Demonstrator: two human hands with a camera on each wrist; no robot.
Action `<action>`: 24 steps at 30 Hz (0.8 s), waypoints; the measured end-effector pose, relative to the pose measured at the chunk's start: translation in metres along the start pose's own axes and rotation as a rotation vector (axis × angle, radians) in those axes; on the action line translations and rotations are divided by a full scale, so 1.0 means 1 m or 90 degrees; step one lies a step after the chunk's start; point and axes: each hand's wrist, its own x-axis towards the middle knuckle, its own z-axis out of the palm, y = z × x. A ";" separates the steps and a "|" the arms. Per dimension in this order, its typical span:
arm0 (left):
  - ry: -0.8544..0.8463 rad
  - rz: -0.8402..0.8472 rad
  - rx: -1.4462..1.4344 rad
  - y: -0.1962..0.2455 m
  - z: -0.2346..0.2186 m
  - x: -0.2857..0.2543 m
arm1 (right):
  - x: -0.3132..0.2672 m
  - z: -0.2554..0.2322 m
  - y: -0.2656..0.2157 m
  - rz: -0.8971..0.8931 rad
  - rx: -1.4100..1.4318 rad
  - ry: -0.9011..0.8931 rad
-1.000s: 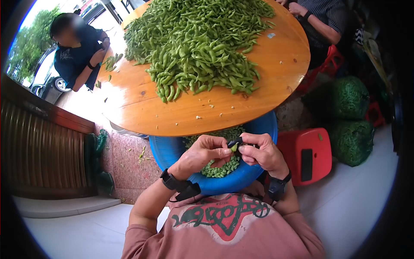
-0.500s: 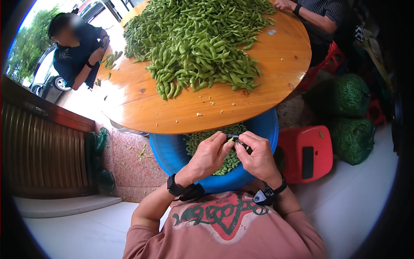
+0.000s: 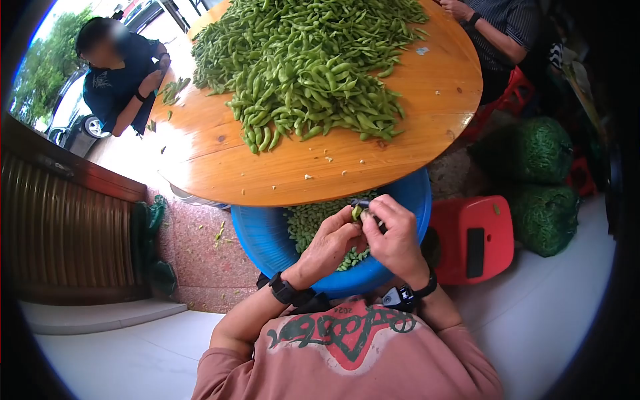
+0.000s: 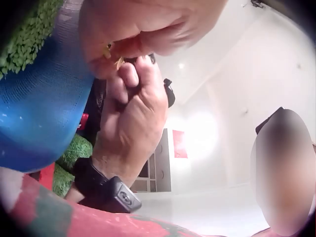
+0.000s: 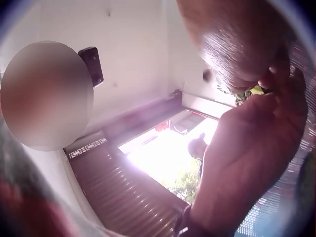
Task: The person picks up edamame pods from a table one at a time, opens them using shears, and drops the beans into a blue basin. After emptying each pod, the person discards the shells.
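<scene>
Both hands meet over a blue tub (image 3: 257,233) that holds many shelled green beans (image 3: 303,223). Between the fingertips is a green pod (image 3: 357,213), pinched by the left hand (image 3: 327,247) and the right hand (image 3: 398,237). Something dark sits at the fingers beside the pod; what it is cannot be told. In the left wrist view the right hand (image 4: 136,118) has curled fingers against the left hand (image 4: 148,24), and only yellowish bits of pod show. The right wrist view shows a scrap of the pod (image 5: 256,90) between the hands.
A round wooden table (image 3: 267,180) beyond the tub bears a large heap of pods (image 3: 300,80). One person (image 3: 120,73) sits at the far left, another (image 3: 497,33) at the right. A red stool (image 3: 470,240) and green net bags (image 3: 543,217) stand to the right.
Compared with the earlier frames, both forearms have shifted slightly and the right hand's fingers sit higher over the pod. More of the pod shows than half a second ago.
</scene>
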 end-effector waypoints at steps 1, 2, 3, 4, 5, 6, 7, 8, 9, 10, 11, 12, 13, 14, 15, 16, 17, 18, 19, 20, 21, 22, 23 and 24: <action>-0.010 -0.077 -0.107 0.005 0.000 -0.002 | 0.000 -0.004 0.010 0.024 0.056 -0.012; -0.019 -0.154 -0.214 0.007 -0.001 -0.004 | -0.001 -0.008 0.011 0.171 0.175 -0.046; -0.054 -0.135 -0.151 0.006 -0.006 -0.006 | 0.000 -0.014 0.009 0.282 0.289 -0.071; -0.053 -0.135 -0.150 0.009 -0.007 -0.009 | 0.002 -0.019 0.005 0.392 0.403 -0.097; -0.063 -0.133 -0.111 0.013 -0.006 -0.011 | 0.004 -0.020 0.005 0.391 0.404 -0.097; -0.074 -0.131 -0.072 0.016 -0.007 -0.013 | 0.006 -0.021 0.005 0.366 0.374 -0.109; -0.074 -0.131 -0.072 0.014 -0.010 -0.013 | 0.007 -0.022 0.005 0.341 0.343 -0.120; -0.059 -0.125 -0.034 0.011 -0.014 -0.012 | 0.008 -0.022 0.009 0.342 0.341 -0.119; -0.043 -0.119 0.005 0.008 -0.017 -0.012 | 0.008 -0.023 0.013 0.282 0.299 -0.153; -0.043 -0.119 0.004 0.009 -0.017 -0.012 | 0.008 -0.023 0.016 0.222 0.257 -0.187; -0.026 -0.103 0.091 0.009 -0.018 -0.012 | 0.008 -0.023 0.014 0.222 0.257 -0.187; -0.008 -0.088 0.178 0.009 -0.020 -0.011 | 0.008 -0.023 0.011 0.292 0.332 -0.188; -0.008 -0.088 0.177 0.009 -0.021 -0.010 | 0.008 -0.024 0.010 0.362 0.407 -0.187; 0.009 -0.095 0.110 0.009 -0.023 -0.010 | 0.007 -0.024 0.013 0.363 0.407 -0.188; 0.026 -0.102 0.044 0.008 -0.024 -0.010 | 0.004 -0.024 0.019 0.394 0.506 -0.206; 0.027 -0.101 0.045 0.007 -0.023 -0.009 | 0.003 -0.023 0.022 0.424 0.607 -0.224; 0.031 -0.091 0.049 0.006 -0.021 -0.008 | 0.002 -0.022 0.021 0.423 0.607 -0.224; 0.034 -0.082 0.052 0.003 -0.019 -0.007 | 0.001 -0.021 0.020 0.436 0.632 -0.234; 0.034 -0.082 0.052 0.000 -0.019 -0.006 | 0.000 -0.019 0.019 0.451 0.658 -0.244; 0.051 -0.048 0.109 -0.005 -0.019 -0.005 | -0.001 -0.017 0.019 0.452 0.659 -0.242; 0.068 -0.013 0.165 -0.007 -0.019 -0.004 | -0.002 -0.015 0.019 0.449 0.627 -0.228; 0.067 -0.014 0.166 -0.009 -0.018 -0.004 | -0.003 -0.014 0.019 0.445 0.596 -0.214; 0.069 -0.019 0.153 -0.010 -0.018 -0.004 | -0.003 -0.014 0.020 0.446 0.597 -0.213; 0.070 -0.025 0.141 -0.010 -0.017 -0.004 | -0.002 -0.016 0.022 0.429 0.583 -0.233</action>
